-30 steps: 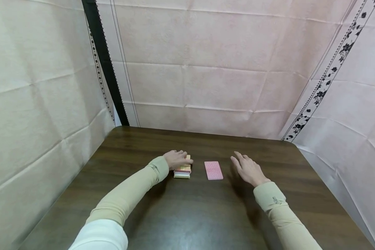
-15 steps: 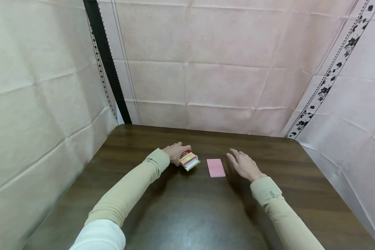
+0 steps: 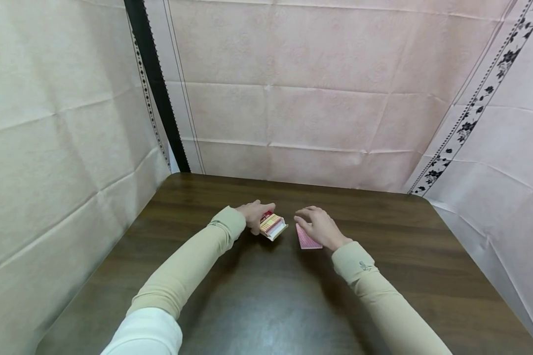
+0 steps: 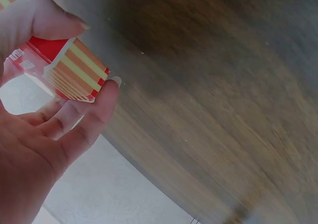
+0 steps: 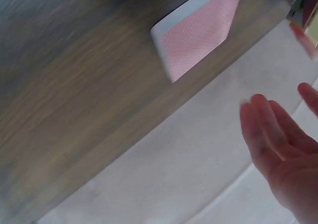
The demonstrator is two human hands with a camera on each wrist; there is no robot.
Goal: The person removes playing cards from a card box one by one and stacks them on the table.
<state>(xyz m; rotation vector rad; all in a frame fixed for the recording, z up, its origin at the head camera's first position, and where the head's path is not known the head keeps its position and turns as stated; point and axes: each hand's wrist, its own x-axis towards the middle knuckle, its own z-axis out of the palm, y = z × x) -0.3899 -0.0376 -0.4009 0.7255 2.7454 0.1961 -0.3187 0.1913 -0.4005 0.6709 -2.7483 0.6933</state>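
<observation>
My left hand grips a red card box with yellow stripes, its thumb on one side and fingers on the other in the left wrist view. The box is held tilted, its flap end turned to the right and toward me in the head view. On the table lies a deck of playing cards with pink patterned backs. Over the deck's far right part hovers my right hand, partly hiding it. In the right wrist view the right hand holds nothing, its fingers apart from the deck.
The dark wooden table has rounded far corners. A pale cloth hangs behind it, with more cloth at the left and right sides. A black strip runs down at the back left.
My left hand has raised and turned the card box, which stood flatter before. My right hand has moved left from beside the deck to over it. The head view has shifted slightly.
</observation>
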